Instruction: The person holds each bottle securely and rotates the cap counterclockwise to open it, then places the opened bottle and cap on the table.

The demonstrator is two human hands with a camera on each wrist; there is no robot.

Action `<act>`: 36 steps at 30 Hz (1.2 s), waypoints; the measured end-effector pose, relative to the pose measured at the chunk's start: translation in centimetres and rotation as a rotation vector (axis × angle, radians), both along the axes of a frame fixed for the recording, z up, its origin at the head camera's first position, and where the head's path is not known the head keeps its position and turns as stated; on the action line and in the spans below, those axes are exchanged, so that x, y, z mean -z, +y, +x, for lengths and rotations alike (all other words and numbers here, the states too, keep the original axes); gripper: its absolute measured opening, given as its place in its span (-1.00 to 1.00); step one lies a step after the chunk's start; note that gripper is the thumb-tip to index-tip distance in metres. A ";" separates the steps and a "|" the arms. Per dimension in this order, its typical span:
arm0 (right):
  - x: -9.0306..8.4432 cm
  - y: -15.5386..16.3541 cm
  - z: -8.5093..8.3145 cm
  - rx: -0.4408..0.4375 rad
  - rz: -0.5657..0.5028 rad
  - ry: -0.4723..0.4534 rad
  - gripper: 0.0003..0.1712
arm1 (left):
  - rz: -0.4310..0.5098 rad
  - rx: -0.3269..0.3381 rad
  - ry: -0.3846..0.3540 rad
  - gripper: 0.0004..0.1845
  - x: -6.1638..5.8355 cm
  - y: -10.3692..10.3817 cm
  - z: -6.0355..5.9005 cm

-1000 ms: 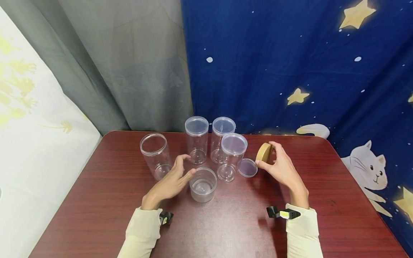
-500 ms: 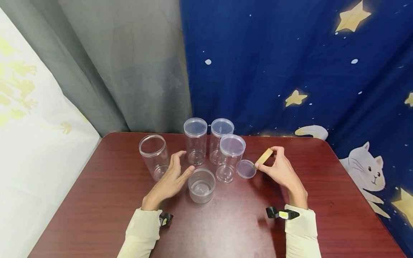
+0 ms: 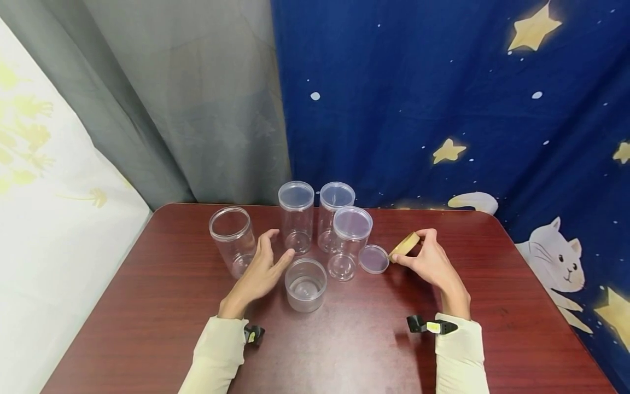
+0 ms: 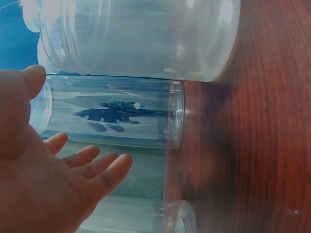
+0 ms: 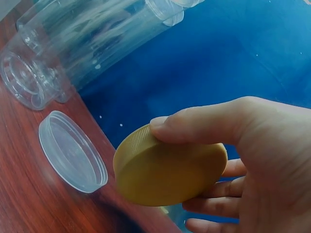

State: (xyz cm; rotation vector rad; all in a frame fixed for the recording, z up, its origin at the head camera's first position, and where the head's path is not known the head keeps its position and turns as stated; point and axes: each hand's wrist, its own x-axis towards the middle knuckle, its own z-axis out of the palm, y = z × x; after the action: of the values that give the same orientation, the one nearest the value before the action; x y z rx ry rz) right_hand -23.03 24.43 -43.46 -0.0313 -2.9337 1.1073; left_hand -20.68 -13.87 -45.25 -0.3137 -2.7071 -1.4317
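Red-brown table (image 3: 147, 306) — grey curtain (image 3: 197, 104), starry blue cloth (image 3: 443, 82).

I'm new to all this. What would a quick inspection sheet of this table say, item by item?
Surface: dark red wooden table, glossy.
Job's things: tan screw lid, held tilted above the table; short open jar in front of the other jars.
Clutter: open tall jar at the left; three tall lidded jars behind; loose clear lid lying flat.
Grips: right hand pinches the tan screw lid by its rim; left hand open beside the short open jar, holding nothing.
Cables: nothing seen.
Surroundings: grey curtain; blue cloth with stars and cats.
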 end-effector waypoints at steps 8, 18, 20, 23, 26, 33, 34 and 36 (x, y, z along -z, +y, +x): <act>0.6 0.3 -0.2 0.014 -0.017 -0.033 0.05 | 0.055 -0.008 -0.013 -0.14 -0.2 0.4 -1.0; 1.5 0.7 -0.3 0.021 -0.019 -0.029 0.02 | 0.122 -0.084 -0.032 -0.02 -0.3 1.4 -3.1; 1.7 0.7 -0.4 0.017 -0.026 -0.037 0.02 | 0.111 -0.088 -0.033 0.00 -0.3 1.5 -3.4; 1.8 0.7 -0.5 0.014 -0.040 -0.053 0.02 | 0.111 -0.085 -0.039 0.03 -0.3 1.7 -3.7; 1.9 0.7 -0.6 0.004 -0.055 -0.064 0.03 | 0.124 -0.087 -0.031 0.05 -0.2 1.9 -4.0; 1.9 0.8 -0.5 -0.017 -0.079 -0.077 0.08 | 0.148 -0.110 0.019 0.03 0.2 2.2 -4.8; 1.9 0.9 -0.5 -0.025 -0.073 -0.074 0.08 | 0.150 -0.116 0.017 0.02 0.3 2.3 -4.9; 1.9 1.0 -0.5 -0.041 -0.067 -0.067 0.10 | 0.152 -0.128 0.016 0.00 0.4 2.4 -5.0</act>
State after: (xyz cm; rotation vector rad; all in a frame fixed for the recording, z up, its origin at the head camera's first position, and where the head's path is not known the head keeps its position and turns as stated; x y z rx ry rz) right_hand -23.48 25.41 -45.32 -0.0092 -2.9675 1.2337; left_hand -25.63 -11.47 -45.61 -0.1393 -2.5357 -1.5778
